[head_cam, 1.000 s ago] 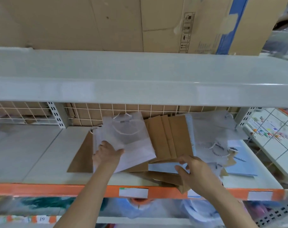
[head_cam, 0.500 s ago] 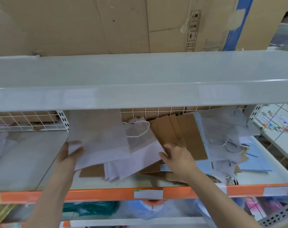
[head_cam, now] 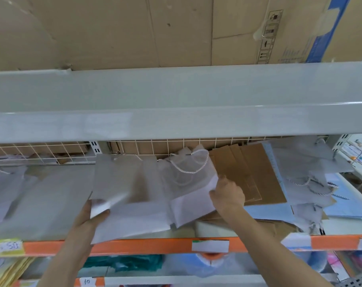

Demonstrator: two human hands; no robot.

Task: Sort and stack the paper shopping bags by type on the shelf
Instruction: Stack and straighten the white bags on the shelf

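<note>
A large white paper bag (head_cam: 126,183) is held by the left hand (head_cam: 93,214) near the front edge of the shelf (head_cam: 52,247), left of its middle. The thumb is laid on top of the bag's lower left corner and the other fingers are hidden under the paper, so the corner is pinched; the bag is blurred and its lower edge hangs over the orange front rail. Just to the right, a smaller white bag with a twisted cord handle (head_cam: 188,172) is gripped at its right edge by the right hand (head_cam: 227,195), with the fingers curled together around the edge. Flat brown paper bags (head_cam: 250,172) are spread beside this hand, toward the back of the shelf. More white bags with cord handles (head_cam: 312,179) are piled near the right end, over pale blue bags (head_cam: 341,208). A wire grid (head_cam: 52,150) is seen along the back edge.
</note>
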